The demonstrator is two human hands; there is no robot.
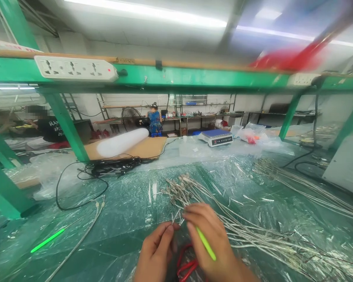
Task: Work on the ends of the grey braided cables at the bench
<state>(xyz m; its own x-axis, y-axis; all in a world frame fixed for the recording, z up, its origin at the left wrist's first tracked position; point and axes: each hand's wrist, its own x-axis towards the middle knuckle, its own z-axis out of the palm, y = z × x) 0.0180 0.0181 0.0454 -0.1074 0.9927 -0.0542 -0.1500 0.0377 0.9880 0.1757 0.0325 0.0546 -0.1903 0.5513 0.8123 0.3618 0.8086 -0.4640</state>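
My left hand (159, 249) is closed, thumb and fingertips pinching the end of a thin whitish cable (176, 214). Close beside it, my right hand (209, 237) is curled round a slim tool with a yellow-green handle (205, 243); the tool's tip is hidden by the fingers. Under and between the hands lie red looped handles (188, 263), perhaps of pliers or cutters, partly covered. Just beyond the hands, a bundle of grey cables (223, 211) spreads to the right, its connector ends (181, 187) heaped together.
On the left lie a bright green-handled thin tool (48, 239), a single cable (82, 237) and a black cord coil (114, 166). More cables (288, 182) rest at right. A blue-topped scale (216, 138) and white roll (123, 143) stand behind. A green beam (194, 78) crosses above.
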